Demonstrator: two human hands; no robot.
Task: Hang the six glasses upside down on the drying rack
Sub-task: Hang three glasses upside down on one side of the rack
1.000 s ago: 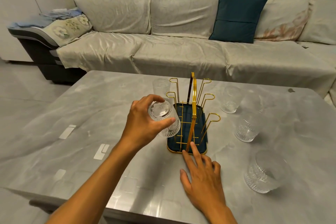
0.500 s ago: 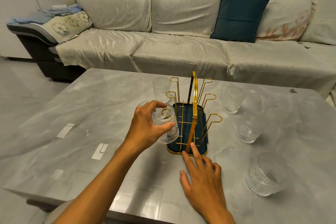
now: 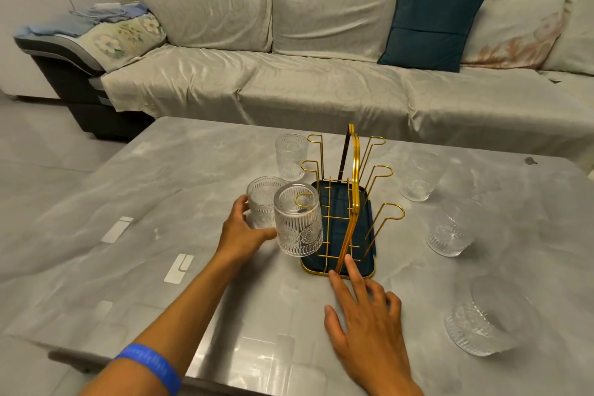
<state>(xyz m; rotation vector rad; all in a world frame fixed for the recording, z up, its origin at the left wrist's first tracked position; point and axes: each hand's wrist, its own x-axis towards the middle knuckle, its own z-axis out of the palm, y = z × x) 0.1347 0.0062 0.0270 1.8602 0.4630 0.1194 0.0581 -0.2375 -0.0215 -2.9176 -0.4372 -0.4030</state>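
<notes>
A gold wire drying rack [image 3: 355,170] on a dark blue tray stands mid-table. One ribbed clear glass [image 3: 299,228] hangs upside down on the rack's near left prong. My left hand [image 3: 244,231] curls round a second glass [image 3: 263,199] standing just left of it, with the thumb between the two glasses. My right hand [image 3: 366,315] lies flat on the table, fingers spread, index fingertip touching the tray's front rim. A third glass [image 3: 291,156] stands behind, left of the rack. Three more stand to the right: far [image 3: 418,177], middle [image 3: 450,231] and near [image 3: 485,318].
The grey marble-look table [image 3: 160,202] has white stickers on its left part. A long covered sofa [image 3: 289,83] with a dark teal cushion [image 3: 430,26] runs behind the table. The rack's right-side prongs carry nothing.
My left hand set the glass upside down over the near left prong, let go of it, and shifted left onto the standing glass. My right hand stayed in place.
</notes>
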